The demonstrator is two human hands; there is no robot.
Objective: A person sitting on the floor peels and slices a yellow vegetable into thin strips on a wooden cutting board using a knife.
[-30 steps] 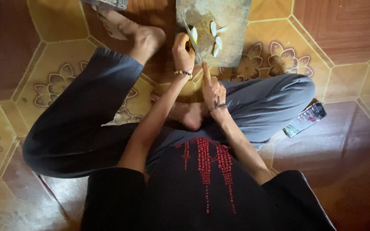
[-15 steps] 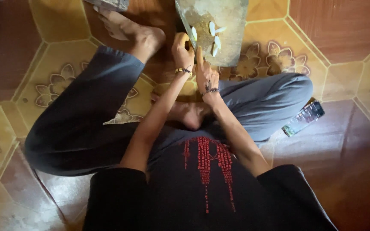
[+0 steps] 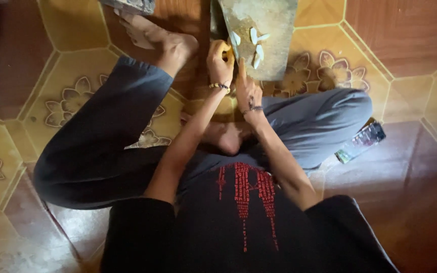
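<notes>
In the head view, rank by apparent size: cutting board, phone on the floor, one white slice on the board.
1. Cutting board, though cut off by the frame edge.
2. Phone.
3. White slice, clearly smallest.

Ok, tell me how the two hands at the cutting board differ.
The left hand is curled around a yellowish piece at the edge of the board; the right hand lies flatter, its forefinger stretched towards the board. The left wrist wears a beaded bracelet, the right a thinner dark band. Both are bare and close together beside the pale slices.
</notes>
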